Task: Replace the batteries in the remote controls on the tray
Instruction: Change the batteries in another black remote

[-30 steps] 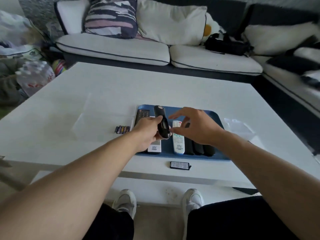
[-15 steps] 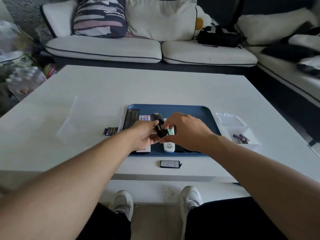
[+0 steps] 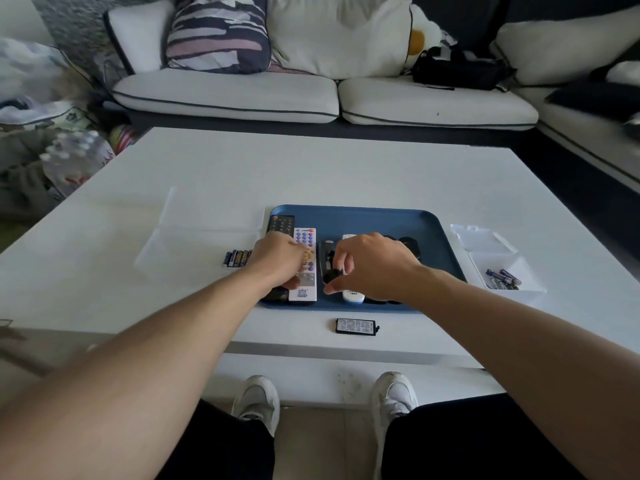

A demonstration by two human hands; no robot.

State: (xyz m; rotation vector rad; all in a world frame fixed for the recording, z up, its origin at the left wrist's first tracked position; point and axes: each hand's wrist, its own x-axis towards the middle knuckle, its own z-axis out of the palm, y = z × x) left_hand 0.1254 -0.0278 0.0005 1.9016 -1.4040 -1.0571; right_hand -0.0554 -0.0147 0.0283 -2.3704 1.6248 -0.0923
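Observation:
A blue tray (image 3: pixel 367 213) on the white table holds several remotes side by side. My right hand (image 3: pixel 370 265) pinches the near end of a black remote (image 3: pixel 326 252), which lies low in the tray between a white remote with purple buttons (image 3: pixel 305 268) and another white remote (image 3: pixel 353 297). My left hand (image 3: pixel 278 259) hovers over the purple-buttoned remote with loosely curled fingers touching it, apart from the black remote. A further black remote (image 3: pixel 281 223) lies at the tray's left edge, and more dark remotes sit partly hidden under my right hand.
A row of batteries (image 3: pixel 237 258) lies on the table left of the tray, beside a clear plastic box (image 3: pixel 194 247). A clear box (image 3: pixel 504 271) with purple batteries stands on the right. A small black labelled cover (image 3: pixel 356 326) lies near the front edge. Sofas ring the table.
The black remote has come down from above the tray into it. My left hand let go of it and shifted left over the white remote; my right hand stays on the black remote.

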